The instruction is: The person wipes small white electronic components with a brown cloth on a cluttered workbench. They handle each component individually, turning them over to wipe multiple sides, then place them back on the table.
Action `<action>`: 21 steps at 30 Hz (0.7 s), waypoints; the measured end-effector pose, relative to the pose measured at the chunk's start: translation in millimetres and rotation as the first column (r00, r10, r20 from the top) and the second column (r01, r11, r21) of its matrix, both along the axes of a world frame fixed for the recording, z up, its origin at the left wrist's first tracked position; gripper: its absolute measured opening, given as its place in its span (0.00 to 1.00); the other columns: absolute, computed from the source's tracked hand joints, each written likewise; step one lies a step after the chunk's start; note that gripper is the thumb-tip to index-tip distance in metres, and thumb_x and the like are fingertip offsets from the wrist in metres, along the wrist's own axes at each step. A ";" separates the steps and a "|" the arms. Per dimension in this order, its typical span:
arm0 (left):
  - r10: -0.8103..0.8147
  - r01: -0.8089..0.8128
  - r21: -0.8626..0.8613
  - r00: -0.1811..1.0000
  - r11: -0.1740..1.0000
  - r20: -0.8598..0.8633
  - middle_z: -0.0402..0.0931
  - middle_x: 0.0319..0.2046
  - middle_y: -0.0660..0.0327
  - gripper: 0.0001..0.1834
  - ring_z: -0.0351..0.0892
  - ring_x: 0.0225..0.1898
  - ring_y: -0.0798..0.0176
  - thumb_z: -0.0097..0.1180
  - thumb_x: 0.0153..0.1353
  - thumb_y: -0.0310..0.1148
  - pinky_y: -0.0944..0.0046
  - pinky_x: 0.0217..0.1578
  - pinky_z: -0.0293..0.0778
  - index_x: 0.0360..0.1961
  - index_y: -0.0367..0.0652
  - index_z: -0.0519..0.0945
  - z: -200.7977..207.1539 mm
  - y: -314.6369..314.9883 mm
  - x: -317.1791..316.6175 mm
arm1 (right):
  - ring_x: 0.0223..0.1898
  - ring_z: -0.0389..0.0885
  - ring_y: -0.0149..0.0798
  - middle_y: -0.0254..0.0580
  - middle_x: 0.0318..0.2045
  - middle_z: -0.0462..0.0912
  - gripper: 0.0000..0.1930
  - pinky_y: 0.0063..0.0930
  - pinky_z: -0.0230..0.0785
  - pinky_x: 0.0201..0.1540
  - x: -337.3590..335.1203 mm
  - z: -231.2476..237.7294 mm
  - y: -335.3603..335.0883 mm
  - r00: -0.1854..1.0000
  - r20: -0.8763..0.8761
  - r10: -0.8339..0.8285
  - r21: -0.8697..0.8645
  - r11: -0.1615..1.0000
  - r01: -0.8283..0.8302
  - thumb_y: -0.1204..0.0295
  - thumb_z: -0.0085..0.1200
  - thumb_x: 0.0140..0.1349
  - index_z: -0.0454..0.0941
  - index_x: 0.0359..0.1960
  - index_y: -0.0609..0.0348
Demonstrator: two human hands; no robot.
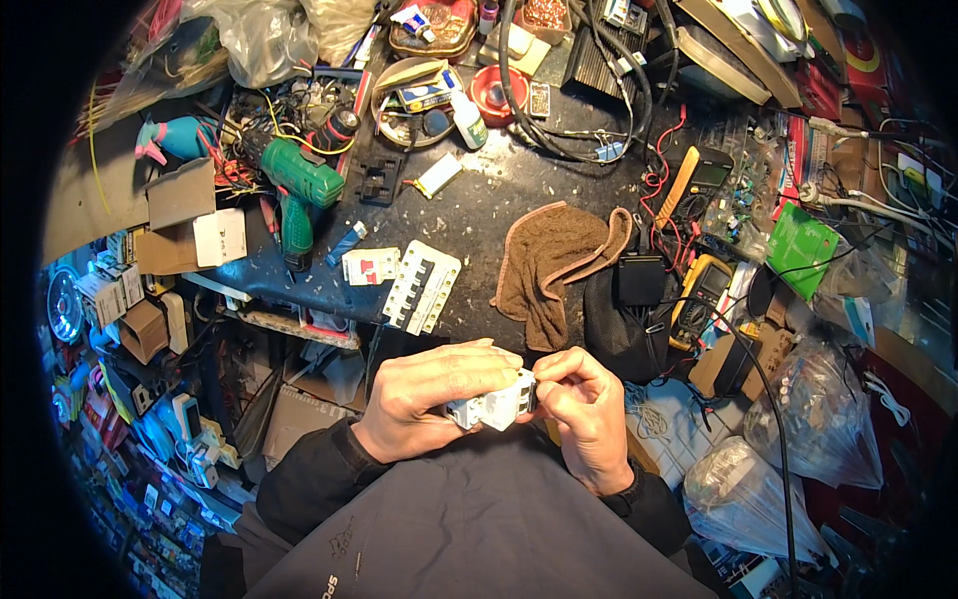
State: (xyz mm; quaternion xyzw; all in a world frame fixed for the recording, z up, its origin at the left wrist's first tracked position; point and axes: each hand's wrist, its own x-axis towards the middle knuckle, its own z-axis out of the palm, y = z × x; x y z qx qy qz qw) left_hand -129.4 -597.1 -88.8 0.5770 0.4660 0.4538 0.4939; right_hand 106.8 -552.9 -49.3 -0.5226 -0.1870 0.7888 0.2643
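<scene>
My left hand is wrapped around a white circuit breaker just in front of my body. At its right end, the closed fingers of my right hand pinch against the breaker's side; whether something small sits between them is hidden. Beyond my hands, on the dark workbench, lies a wide white multi-pole breaker with a row of black levers. Beside it is a smaller white breaker with a red part. A brown cloth is crumpled to the right of these.
A green cordless drill stands at the left of the bench. Near the back are a white bottle and a red round dish. To the right lie a yellow multimeter, cables and a green board. Plastic bags fill the lower right.
</scene>
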 end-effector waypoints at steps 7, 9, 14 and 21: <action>0.024 -0.022 0.058 0.999 0.998 -0.046 0.94 0.55 0.46 0.27 0.95 0.59 0.44 0.85 0.55 0.27 0.40 0.67 0.86 0.58 0.38 0.93 2.4 3.1 1.6 | 0.48 0.89 0.34 0.45 0.51 0.85 0.04 0.35 0.93 0.49 -1.8 -0.7 1.8 0.999 -0.030 -0.030 0.020 0.999 0.031 0.84 0.63 0.74 0.82 0.46 0.68; 0.025 -0.021 0.067 0.997 0.998 -0.066 0.94 0.54 0.46 0.27 0.95 0.58 0.43 0.85 0.55 0.27 0.40 0.67 0.87 0.58 0.38 0.93 2.7 3.5 1.8 | 0.47 0.89 0.34 0.45 0.50 0.85 0.04 0.35 0.93 0.49 -2.2 -1.4 2.3 1.000 -0.011 -0.019 0.020 1.000 0.019 0.84 0.63 0.75 0.82 0.46 0.68; 0.025 -0.019 0.077 0.996 0.997 -0.084 0.94 0.54 0.46 0.27 0.95 0.58 0.43 0.85 0.55 0.27 0.40 0.67 0.87 0.57 0.38 0.93 0.6 3.6 2.1 | 0.45 0.89 0.34 0.44 0.49 0.86 0.03 0.35 0.92 0.49 -2.1 -3.8 1.3 0.999 -0.009 -0.038 0.011 0.999 0.038 0.83 0.64 0.75 0.82 0.46 0.67; 0.004 0.001 0.062 0.997 0.998 -0.074 0.92 0.59 0.48 0.29 0.92 0.64 0.44 0.81 0.56 0.26 0.42 0.70 0.84 0.62 0.38 0.91 -1.8 2.1 2.2 | 0.46 0.89 0.37 0.45 0.50 0.84 0.04 0.37 0.92 0.47 -2.2 -5.5 1.5 0.999 0.035 -0.001 0.023 1.000 0.000 0.79 0.64 0.76 0.81 0.46 0.65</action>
